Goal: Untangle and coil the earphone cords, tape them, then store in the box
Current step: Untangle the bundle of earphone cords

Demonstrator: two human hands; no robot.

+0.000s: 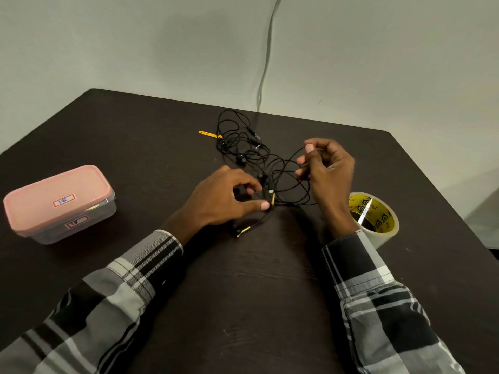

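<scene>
A tangle of black earphone cords (244, 143) lies on the dark table (243, 279), spreading from the far middle down between my hands. My left hand (224, 197) rests low on the table and pinches a cord close to a gold-tipped plug (272, 199). My right hand (328, 168) is raised a little and pinches a loop of cord between thumb and fingers. Another gold plug (243, 232) lies below my left hand. A plastic box with a pink lid (58, 202), shut, sits at the left. A roll of clear tape (374, 218) stands to the right of my right wrist.
A yellow strap (210, 134) lies at the far edge of the tangle. A blade-like tool (364, 211) stands inside the tape roll. A grey cable (266, 55) hangs down the wall behind the table.
</scene>
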